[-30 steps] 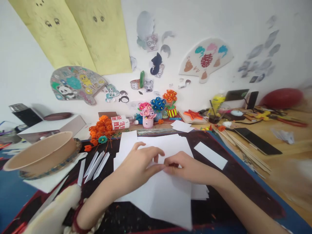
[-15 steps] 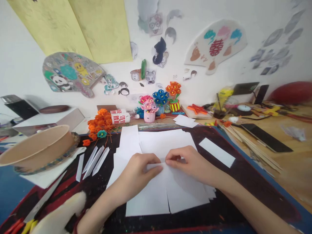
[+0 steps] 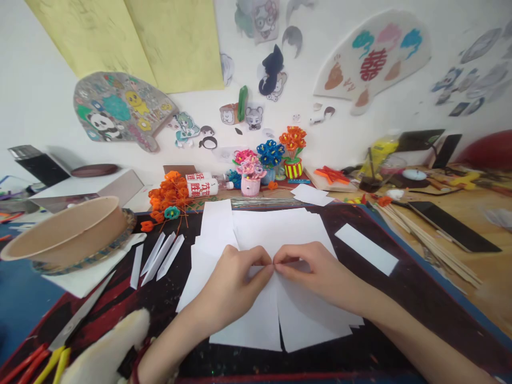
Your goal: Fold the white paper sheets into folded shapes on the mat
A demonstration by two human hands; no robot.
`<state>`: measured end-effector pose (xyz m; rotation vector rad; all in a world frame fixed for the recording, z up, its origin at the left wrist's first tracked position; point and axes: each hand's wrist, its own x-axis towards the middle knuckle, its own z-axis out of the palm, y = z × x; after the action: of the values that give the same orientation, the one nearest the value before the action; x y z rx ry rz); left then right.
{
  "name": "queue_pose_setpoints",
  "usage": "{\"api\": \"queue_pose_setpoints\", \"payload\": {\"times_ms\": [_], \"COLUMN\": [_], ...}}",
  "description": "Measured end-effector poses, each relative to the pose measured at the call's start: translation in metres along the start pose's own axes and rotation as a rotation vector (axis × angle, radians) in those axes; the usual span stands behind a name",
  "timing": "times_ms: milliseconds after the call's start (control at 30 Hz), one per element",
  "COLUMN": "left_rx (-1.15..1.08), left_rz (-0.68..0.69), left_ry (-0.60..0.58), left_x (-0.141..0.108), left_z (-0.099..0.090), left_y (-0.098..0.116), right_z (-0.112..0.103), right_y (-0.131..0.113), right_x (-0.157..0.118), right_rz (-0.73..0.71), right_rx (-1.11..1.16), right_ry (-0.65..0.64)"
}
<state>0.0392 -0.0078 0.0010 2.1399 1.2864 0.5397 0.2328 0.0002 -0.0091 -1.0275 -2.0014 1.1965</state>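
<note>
Hands (image 3: 236, 280) (image 3: 316, 274) pinch paper (image 3: 256, 322); cup (image 3: 371, 180) seemingly holds dark liquid (image 3: 368, 186).

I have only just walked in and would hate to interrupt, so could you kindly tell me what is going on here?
A person's bare left hand and bare right hand pinch plain white paper, their fingers close together. A narrow gap parts the paper at its near edge. Beneath are overlapping white sheets on a dark mat. Folded white paper strips and metal-bladed scissors lie left; a white paper rectangle lies right.
</note>
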Motion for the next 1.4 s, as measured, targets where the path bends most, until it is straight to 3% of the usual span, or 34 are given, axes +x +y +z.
{"api": "queue_pose_setpoints", "payload": {"times_ms": [267,700,867,1067,1200,1400], "left_rx": [-0.084,-0.184,-0.115,0.034,0.110,0.224], "left_rz": [0.125,0.158,0.090,-0.084,-0.172,-0.187], "left_ry": [0.056,0.193,0.169,0.114,0.132,0.108], "left_x": [-0.005,-0.008,-0.003,0.009,0.015,0.011], "left_z": [-0.007,0.000,-0.005,-0.008,-0.008,-0.010], "left_y": [0.017,0.016,0.010,-0.011,-0.022,-0.027], "right_z": [-0.002,0.005,0.000,0.003,0.012,0.017], "right_y": [0.000,-0.002,-0.001,0.018,0.038,0.050], "right_x": [-0.002,-0.002,0.000,0.011,0.018,0.016], "right_rz": [-0.021,-0.035,-0.062,-0.118,-0.041,-0.015], "right_rx": [0.191,0.401,0.199,-0.476,-0.541,-0.616], "right_ry": [0.008,0.072,0.089,0.331,0.349,0.324]}}
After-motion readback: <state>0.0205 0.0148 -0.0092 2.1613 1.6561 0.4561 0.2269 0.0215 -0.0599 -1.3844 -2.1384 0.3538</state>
